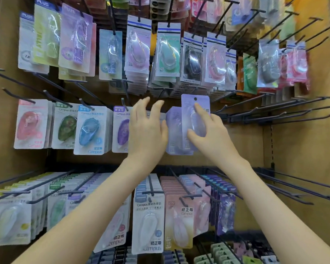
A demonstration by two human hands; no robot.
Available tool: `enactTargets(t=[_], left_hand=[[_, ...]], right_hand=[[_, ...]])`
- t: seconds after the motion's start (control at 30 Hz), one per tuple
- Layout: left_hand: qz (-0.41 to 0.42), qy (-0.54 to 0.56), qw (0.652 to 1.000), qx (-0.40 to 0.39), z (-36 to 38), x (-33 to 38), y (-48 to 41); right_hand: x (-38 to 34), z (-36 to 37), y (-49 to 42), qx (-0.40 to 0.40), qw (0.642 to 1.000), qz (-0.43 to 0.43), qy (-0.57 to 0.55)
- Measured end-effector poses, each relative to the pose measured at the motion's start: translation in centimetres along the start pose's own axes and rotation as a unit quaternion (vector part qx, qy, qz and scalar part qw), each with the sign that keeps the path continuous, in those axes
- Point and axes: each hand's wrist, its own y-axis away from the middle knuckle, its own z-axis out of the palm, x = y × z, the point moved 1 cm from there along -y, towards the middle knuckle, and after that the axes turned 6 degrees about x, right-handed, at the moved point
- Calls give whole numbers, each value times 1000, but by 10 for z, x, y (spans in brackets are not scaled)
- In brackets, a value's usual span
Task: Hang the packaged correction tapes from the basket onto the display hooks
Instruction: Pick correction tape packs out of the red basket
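My right hand (211, 134) pinches a pale lavender packaged correction tape (194, 105), held upright with its hang hole at the top, in front of the middle row of hooks. Just behind it, more lavender packs (174, 130) hang on a hook. My left hand (148, 128) is raised beside them, fingers spread and relaxed, its palm against the left side of those hanging packs. Whether it holds anything is hidden behind the hand. The basket is out of view.
Display wall of black hooks (274, 115) on a cardboard-coloured back. Campus packs (91, 128) hang to the left in the middle row. Many packs fill the upper row (168, 54) and lower row (149, 221). Several bare hooks jut out at middle right and lower right.
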Motion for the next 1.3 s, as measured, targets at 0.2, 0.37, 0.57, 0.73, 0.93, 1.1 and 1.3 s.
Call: enactTargets(t=[0.2,0.37,0.57,0.73,0.93,1.1,1.3], left_hand=[[12,-24,995,-91,10,-7,3],[-24,-22,989,-143,14,-5,8],[-35,-48,981,-183,12,-10,11],[-24,-43,986,-158,-21,-16,39],[41,-42,987,-149,-102,-11,139],[-55,5,959,-280,-201,-19,294],[-256,-46,830,-494,-294,-64,536]], right_hand=[[-4,-11,1,-46,998,5,45],[-6,-13,-3,-84,992,-7,95],[7,17,-16,-136,982,30,125],[4,36,10,-100,990,39,91],[-36,42,148,-42,996,-80,10],[-57,73,324,-178,983,-49,-11],[-33,145,554,-423,894,150,1]])
